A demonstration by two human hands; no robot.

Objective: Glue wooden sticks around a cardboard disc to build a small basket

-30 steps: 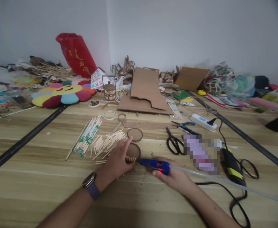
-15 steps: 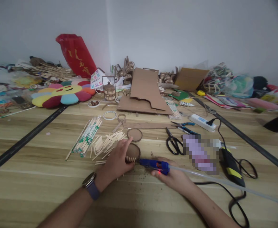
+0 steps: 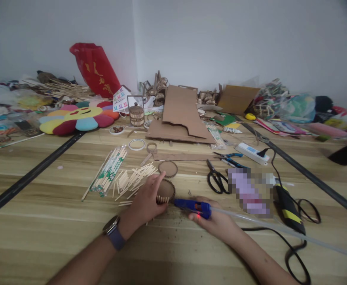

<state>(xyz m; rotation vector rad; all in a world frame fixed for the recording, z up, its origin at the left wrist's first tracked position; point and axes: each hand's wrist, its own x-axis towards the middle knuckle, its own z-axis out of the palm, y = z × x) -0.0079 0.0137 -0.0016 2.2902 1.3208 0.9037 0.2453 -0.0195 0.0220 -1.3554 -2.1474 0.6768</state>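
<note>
Red bag (image 3: 96,67): gold characters, not clearly legible. Stick packet (image 3: 109,169): print unreadable.

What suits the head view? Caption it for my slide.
Left hand holds a partly stick-edged cardboard disc; right hand holds a blue hot-glue gun close beside it.

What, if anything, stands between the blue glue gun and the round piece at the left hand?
Nothing visible: the tip of the glue gun, held in the right hand, is at the right edge of the round piece, though contact can't be told. The left hand is on the piece's left.
</note>
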